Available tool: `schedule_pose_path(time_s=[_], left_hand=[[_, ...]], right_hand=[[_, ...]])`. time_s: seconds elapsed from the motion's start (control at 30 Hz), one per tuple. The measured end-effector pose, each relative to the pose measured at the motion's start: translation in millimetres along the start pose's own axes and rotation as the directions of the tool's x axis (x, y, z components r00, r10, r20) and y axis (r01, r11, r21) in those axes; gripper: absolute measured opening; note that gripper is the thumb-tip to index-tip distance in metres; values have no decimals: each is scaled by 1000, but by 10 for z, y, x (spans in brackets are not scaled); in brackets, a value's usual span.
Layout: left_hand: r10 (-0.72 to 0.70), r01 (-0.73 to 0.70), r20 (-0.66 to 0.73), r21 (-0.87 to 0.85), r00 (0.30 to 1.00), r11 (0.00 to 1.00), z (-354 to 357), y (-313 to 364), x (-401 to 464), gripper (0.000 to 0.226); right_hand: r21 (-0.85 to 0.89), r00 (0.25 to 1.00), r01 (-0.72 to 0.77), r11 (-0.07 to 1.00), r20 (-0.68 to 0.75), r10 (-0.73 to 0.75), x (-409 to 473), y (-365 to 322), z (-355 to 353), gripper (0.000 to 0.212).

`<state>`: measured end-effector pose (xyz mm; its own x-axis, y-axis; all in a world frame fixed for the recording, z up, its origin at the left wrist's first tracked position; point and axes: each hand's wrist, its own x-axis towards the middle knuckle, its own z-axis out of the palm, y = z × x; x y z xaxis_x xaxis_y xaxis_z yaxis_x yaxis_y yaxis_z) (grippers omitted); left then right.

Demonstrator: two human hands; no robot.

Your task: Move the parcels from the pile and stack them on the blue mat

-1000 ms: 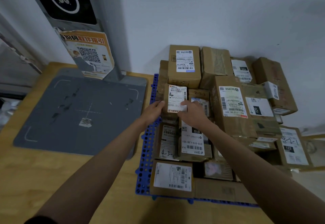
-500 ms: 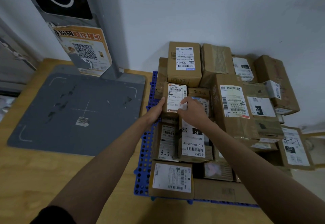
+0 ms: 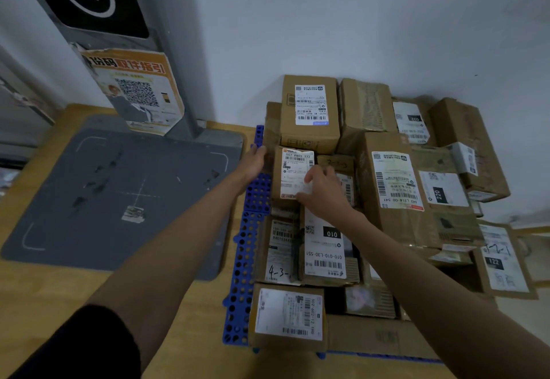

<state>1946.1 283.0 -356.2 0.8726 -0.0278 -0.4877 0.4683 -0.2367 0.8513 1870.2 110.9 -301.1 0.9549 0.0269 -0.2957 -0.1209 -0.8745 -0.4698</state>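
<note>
Your left hand [image 3: 253, 163] rests against the left side of a small parcel [image 3: 293, 175] with its fingers relaxed and nearly straight, not curled round anything, just above the perforated edge of the blue mat [image 3: 245, 262]. Your right hand [image 3: 323, 189] lies on the same parcel's lower right corner, fingers bent over the white label (whether they actually pinch it or only press on it, you cannot tell from this angle). That parcel sits in the left column of the stack on the mat, in front of a taller box [image 3: 309, 114] by the wall and behind the box marked 010 [image 3: 326, 247]. More cardboard parcels crowd the mat to the right. On the wooden worktop [image 3: 53, 295] to the left lies a grey scanner base [image 3: 119, 194], its post carrying an orange notice [image 3: 137, 90].
</note>
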Motion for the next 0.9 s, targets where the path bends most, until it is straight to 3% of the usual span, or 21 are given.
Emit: schedule_pose_path(time_s=[0.17,0.3,0.63,0.9], left_hand=[[-1,0,25,51,1000,999,-49,119,393,55],[7,-3,-46,76,999,997,26,136,572,60],[86,-78,-112,79,990,994,105,118,654,56],[138,-124,-121,121,983,985,155,97,605,54]], right_hand=[[21,1000,5,1000,2,-5,58,40,13,38],[53,1000,1,999,10,-1,103,69,1,38],[90,1000,23,996,-3,-23,143,141,22,41],[111,999,43,993,21,-45,186,133,17,62]])
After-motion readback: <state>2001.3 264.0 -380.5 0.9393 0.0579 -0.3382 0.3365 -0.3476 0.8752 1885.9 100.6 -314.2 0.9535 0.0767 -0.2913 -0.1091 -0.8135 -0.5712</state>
